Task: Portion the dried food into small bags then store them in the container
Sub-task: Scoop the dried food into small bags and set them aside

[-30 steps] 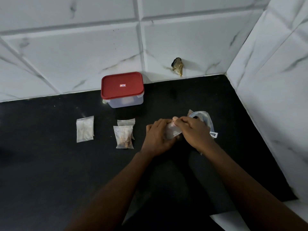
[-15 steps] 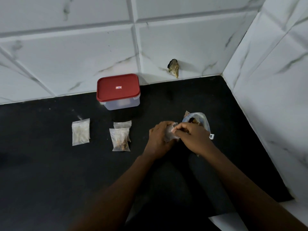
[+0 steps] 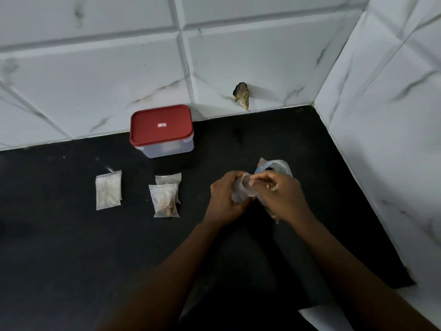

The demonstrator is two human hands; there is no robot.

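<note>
My left hand (image 3: 224, 199) grips a small clear bag (image 3: 242, 191) with its mouth held open. My right hand (image 3: 278, 194) pinches the far rim of that mouth, and bits of dried food show under its fingers. Just behind my right hand lies the larger source bag (image 3: 274, 166) of dried food, mostly hidden. Two filled small bags (image 3: 164, 199) lie overlapping left of my hands. Another small bag (image 3: 108, 189) lies farther left. The clear container with its red lid (image 3: 161, 125) on stands shut by the back wall.
The black counter (image 3: 71, 247) meets white marble-look tiled walls at the back and on the right, forming a corner. A dark dried lump (image 3: 241, 94) leans on the back wall. A white edge (image 3: 322, 316) shows at the counter's front right.
The small bag, pressed flat between my hands a second ago, now has its mouth pulled open. My hands have lifted slightly. The camera has drifted, nothing else on the counter moved.
</note>
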